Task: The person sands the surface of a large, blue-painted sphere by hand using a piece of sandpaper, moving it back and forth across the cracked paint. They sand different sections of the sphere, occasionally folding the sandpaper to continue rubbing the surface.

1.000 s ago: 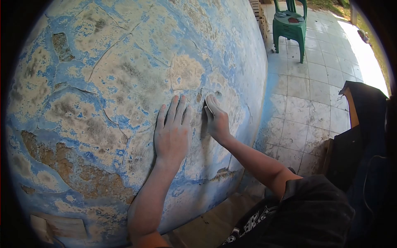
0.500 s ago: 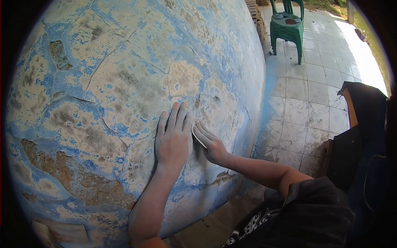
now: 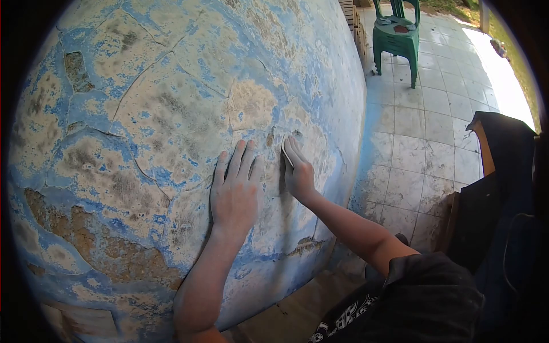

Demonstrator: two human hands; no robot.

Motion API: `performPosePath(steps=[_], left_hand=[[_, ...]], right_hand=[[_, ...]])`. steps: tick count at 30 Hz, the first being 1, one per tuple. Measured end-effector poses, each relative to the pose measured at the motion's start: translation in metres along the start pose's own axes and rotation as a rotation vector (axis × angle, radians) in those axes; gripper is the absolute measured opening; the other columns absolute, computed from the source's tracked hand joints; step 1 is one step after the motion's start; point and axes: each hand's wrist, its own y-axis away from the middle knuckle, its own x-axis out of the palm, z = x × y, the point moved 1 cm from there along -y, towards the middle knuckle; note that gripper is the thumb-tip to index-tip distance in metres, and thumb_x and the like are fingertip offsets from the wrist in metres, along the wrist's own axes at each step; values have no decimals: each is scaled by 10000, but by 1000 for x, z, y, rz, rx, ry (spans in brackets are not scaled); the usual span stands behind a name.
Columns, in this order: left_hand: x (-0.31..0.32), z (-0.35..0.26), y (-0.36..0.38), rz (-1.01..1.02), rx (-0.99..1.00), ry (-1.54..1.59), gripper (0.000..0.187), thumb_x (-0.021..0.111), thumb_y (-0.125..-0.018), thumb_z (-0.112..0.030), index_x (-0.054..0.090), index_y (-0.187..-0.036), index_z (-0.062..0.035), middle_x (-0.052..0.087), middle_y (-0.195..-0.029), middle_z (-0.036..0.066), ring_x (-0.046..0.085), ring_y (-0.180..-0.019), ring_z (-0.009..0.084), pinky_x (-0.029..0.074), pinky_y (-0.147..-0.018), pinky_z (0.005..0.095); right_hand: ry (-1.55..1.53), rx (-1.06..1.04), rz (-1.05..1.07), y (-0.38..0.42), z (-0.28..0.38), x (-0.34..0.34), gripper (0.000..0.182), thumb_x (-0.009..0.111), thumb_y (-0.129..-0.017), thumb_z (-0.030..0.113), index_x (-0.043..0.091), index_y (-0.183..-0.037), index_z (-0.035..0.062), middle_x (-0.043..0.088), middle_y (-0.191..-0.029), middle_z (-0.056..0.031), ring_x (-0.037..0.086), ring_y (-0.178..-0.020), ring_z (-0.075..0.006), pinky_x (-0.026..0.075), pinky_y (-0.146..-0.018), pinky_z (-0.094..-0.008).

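A wall [image 3: 166, 120] with worn blue and whitish paint, cracks and bare brown patches fills the left and middle of the view. Flat against it lies my left hand [image 3: 235, 197], fingers spread and dusty, holding nothing. To its right, my right hand [image 3: 299, 170] presses a thin pale sheet [image 3: 285, 150] to the wall; only the sheet's edge shows along the fingers. Whitish dust covers both hands.
A green plastic chair [image 3: 396, 43] with small items on its seat stands on the tiled floor [image 3: 407, 123] at the upper right. Dark cloth [image 3: 506, 148] hangs over something at the right. Slatted crates [image 3: 353, 26] stand beyond the wall.
My right hand has moved up and slightly right along the wall with the pale sheet, away from my left hand. My left hand still rests flat on nearly the same spot.
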Motion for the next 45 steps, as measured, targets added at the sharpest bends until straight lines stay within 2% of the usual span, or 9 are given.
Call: performPosePath(steps=[8, 13, 19, 22, 25, 29, 36, 41, 45], left_hand=[[3, 0, 1, -13, 2, 34, 543, 692, -998, -348, 661, -1504, -154, 445, -1748, 78, 295, -1670, 233, 179, -1373, 523], [4, -1, 2, 36, 18, 24, 551, 700, -997, -355, 650, -1507, -152, 432, -1754, 73, 278, -1676, 226, 175, -1374, 520], [6, -1, 1, 15, 11, 7, 579, 716, -991, -359, 630, -1526, -156, 426, -1755, 62, 274, -1676, 221, 176, -1376, 511], [2, -1, 2, 56, 17, 15, 575, 716, -992, -355, 632, -1524, -152, 424, -1757, 59, 275, -1675, 220, 177, -1376, 508], [2, -2, 0, 41, 7, 58, 569, 720, -990, -351, 637, -1515, -147, 425, -1757, 60, 277, -1674, 222, 175, -1377, 506], [3, -1, 1, -6, 12, 38, 559, 726, -987, -353, 649, -1500, -145, 432, -1752, 62, 280, -1672, 222, 173, -1377, 506], [2, -2, 3, 27, 6, 62, 537, 722, -985, -347, 667, -1480, -146, 451, -1741, 62, 298, -1665, 223, 178, -1376, 507], [2, -1, 1, 1, 3, 37, 518, 732, -978, -337, 676, -1455, -142, 462, -1732, 60, 305, -1662, 224, 184, -1375, 505], [2, -1, 3, -3, 22, 57, 520, 743, -968, -332, 678, -1445, -136, 467, -1728, 63, 310, -1659, 227, 191, -1372, 507]], right_hand=[[-149, -183, 173, 39, 25, -4, 598, 605, -943, -127, 603, -1533, -34, 544, -1601, -313, 483, -1536, -456, 462, -1239, -483], [-91, 165, -111, -17, -3, 6, 505, 631, -990, -102, 618, -1493, -59, 556, -1575, -320, 496, -1527, -426, 465, -1236, -452], [-104, -242, 204, 34, 22, -10, 527, 627, -981, -104, 644, -1500, -18, 567, -1597, -281, 512, -1523, -415, 463, -1238, -464], [-110, 109, -41, -4, 0, -1, 486, 615, -1015, -92, 619, -1499, -49, 562, -1566, -320, 502, -1511, -425, 451, -1239, -422], [-141, 160, -104, -10, 16, 5, 486, 612, -1010, -82, 631, -1494, -34, 587, -1526, -327, 501, -1506, -447, 477, -1220, -451], [-123, -88, 77, 44, 45, 0, 492, 630, -984, -99, 661, -1471, -37, 595, -1542, -312, 532, -1501, -433, 474, -1224, -444], [-143, 97, -109, -23, 30, 7, 469, 614, -1013, -109, 641, -1476, -50, 557, -1561, -337, 495, -1521, -431, 453, -1235, -421], [-142, -36, 176, 42, 40, -8, 536, 596, -987, -103, 631, -1515, -17, 551, -1582, -320, 481, -1540, -430, 429, -1260, -450], [-204, 126, -122, -40, 17, 9, 418, 623, -1064, -16, 647, -1481, -37, 560, -1557, -330, 488, -1523, -442, 435, -1249, -434]])
